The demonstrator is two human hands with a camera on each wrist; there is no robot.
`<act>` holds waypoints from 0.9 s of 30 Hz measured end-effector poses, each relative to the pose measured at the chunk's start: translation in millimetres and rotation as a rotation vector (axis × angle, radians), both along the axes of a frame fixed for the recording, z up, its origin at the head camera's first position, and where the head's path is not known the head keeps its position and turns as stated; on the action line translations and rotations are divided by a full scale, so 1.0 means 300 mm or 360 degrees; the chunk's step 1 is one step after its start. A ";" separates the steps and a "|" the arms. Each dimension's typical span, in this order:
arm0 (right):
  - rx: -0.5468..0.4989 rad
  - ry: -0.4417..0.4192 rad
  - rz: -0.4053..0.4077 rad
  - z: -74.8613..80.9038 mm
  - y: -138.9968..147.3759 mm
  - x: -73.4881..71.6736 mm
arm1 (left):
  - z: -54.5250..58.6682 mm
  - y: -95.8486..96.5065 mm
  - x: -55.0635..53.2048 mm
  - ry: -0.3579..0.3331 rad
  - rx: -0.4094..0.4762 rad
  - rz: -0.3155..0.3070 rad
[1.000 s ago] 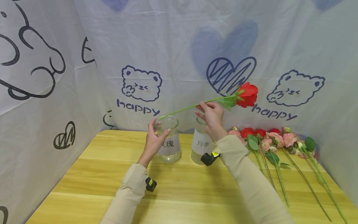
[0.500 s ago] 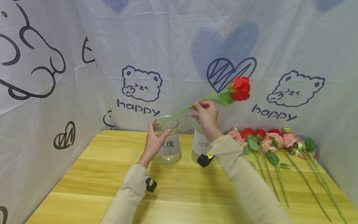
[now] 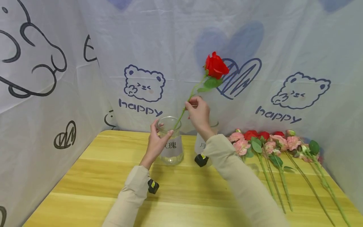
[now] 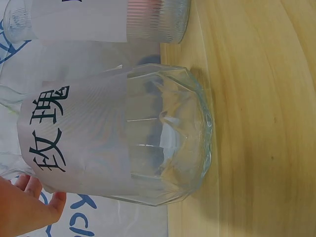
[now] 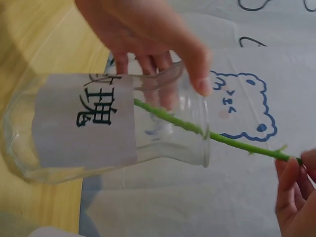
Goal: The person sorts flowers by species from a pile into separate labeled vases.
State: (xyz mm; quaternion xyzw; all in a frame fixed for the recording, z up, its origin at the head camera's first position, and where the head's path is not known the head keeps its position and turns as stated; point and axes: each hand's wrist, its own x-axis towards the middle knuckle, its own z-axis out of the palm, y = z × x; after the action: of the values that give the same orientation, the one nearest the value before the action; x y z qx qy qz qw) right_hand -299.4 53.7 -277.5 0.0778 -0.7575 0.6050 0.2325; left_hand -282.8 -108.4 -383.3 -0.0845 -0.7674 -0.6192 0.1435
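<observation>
My right hand (image 3: 199, 115) pinches the green stem of a red rose (image 3: 216, 66), whose bloom leans up and to the right. In the right wrist view the lower stem (image 5: 168, 117) runs through the mouth of a clear glass vase (image 5: 170, 148) and passes behind its paper label. My left hand (image 3: 157, 140) grips the neck of this vase from the left, thumb at the front near the rim. The vase stands upright on the table, and its label (image 4: 49, 128) carries two Chinese characters. Part of the left hand is hidden behind the glass.
A second labelled glass vase (image 3: 200, 143) stands just right, partly covered by my right hand and sleeve. Red and pink flowers (image 3: 269, 145) with long stems lie on the right of the wooden table (image 3: 175, 201). A printed white cloth (image 3: 181, 41) hangs behind.
My right hand has moved left and the rose has swung from nearly level to steeper. Its stem end has gone down into the vase. My left hand keeps its place on the vase.
</observation>
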 end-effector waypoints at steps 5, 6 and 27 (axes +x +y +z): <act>0.0416 0.0028 0.0065 -0.001 -0.044 -0.006 | 0.004 -0.003 -0.001 0.0007 -0.0014 -0.0004; 0.0486 0.0019 0.0084 -0.001 -0.053 -0.006 | 0.004 -0.004 -0.002 0.0006 -0.0016 -0.0004; 0.0653 -0.0177 0.0166 -0.011 -0.124 -0.008 | 0.007 0.000 0.001 -0.0018 -0.0017 -0.0022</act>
State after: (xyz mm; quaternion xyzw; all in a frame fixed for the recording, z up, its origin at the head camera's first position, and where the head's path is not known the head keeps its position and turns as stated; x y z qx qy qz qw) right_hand -301.9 16.4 -280.6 0.1292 -0.8714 0.4527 0.1380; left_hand -282.5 -108.4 -381.2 -0.0872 -0.7709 -0.6164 0.1344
